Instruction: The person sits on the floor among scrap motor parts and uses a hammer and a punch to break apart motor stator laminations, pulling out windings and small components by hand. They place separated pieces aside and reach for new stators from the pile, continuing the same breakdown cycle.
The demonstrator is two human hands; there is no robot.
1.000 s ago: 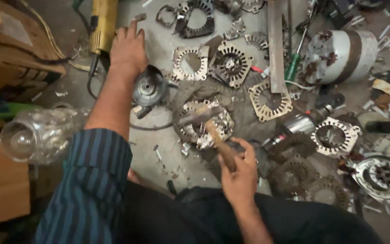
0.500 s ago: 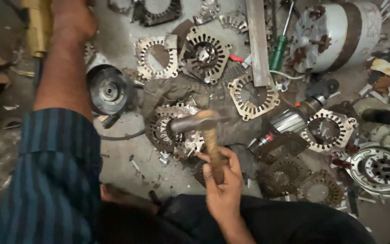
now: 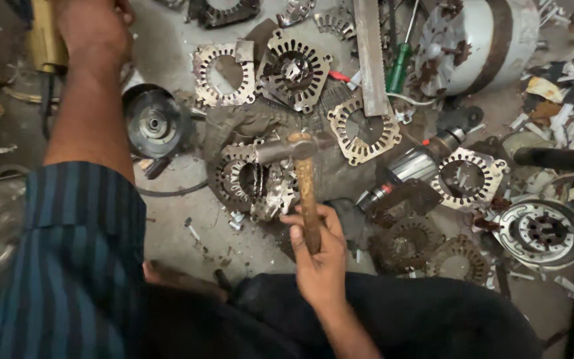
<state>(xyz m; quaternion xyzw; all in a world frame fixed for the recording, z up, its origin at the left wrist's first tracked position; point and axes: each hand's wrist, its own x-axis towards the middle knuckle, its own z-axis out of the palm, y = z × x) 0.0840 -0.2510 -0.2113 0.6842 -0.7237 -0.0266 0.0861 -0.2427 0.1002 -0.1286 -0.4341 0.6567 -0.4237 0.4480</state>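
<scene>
A wooden-handled hammer (image 3: 302, 186) is gripped in the right hand (image 3: 320, 256), fingers wrapped around the lower handle; its steel head rests on a stack of motor laminations (image 3: 250, 183) (partly pulled apart) lying on the floor (image 3: 174, 226). The left hand (image 3: 94, 26) is closed over a yellow angle grinder (image 3: 44, 40) at the upper left. A grinder disc head (image 3: 155, 123) lies just beside the forearm. Loose lamination plates (image 3: 363, 129) and a green screwdriver (image 3: 398, 66) are scattered beyond.

I see a grey concrete floor (image 3: 174, 229) littered with flat toothed steel stator plates (image 3: 364, 131), a round black grinder disc (image 3: 156, 122), a green-handled screwdriver (image 3: 398, 68), a long flat steel bar (image 3: 371, 56) and a white motor drum (image 3: 493, 40).
</scene>
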